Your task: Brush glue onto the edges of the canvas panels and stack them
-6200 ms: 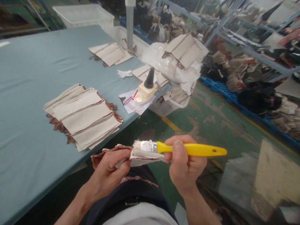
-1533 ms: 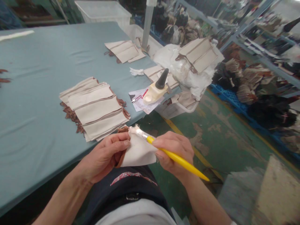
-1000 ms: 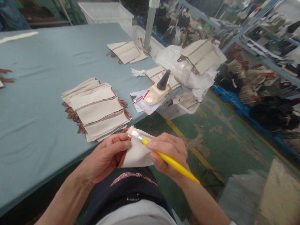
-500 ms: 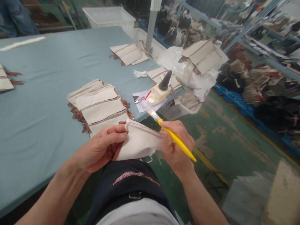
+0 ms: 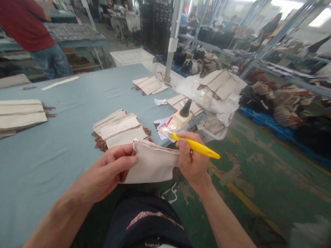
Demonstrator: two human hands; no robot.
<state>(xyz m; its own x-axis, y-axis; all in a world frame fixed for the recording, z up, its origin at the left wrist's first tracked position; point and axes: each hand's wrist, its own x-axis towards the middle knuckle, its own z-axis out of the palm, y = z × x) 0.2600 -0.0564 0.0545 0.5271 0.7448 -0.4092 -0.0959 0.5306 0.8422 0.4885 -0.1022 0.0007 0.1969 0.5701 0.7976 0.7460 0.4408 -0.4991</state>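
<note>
My left hand (image 5: 111, 168) pinches the left end of a cream fabric piece (image 5: 152, 163) with brown edging, thumb on its near face. My right hand (image 5: 193, 162) grips a brush (image 5: 199, 145) with a yellow handle, its whitish bristle end pointing left above the fabric's top edge. The fingers of that hand also touch the fabric's right end. Just beyond lies a stack of similar cream pieces (image 5: 121, 129) with brown strips at the sides. A cream glue bottle (image 5: 178, 120) with a black cone-shaped tip lies on a paper sheet (image 5: 162, 124) at the table edge.
The blue-grey table (image 5: 77, 106) carries more cream pieces (image 5: 20, 113) at left and others (image 5: 150, 84) at the back. White bins (image 5: 131, 57) and a plastic-wrapped pile (image 5: 219, 86) border it. A metal post (image 5: 172, 44) rises behind. A person in red (image 5: 31, 31) stands at the far left.
The view has tilted up, showing more of the room. The fabric piece is spread flatter between my hands, and the brush lies more level.
</note>
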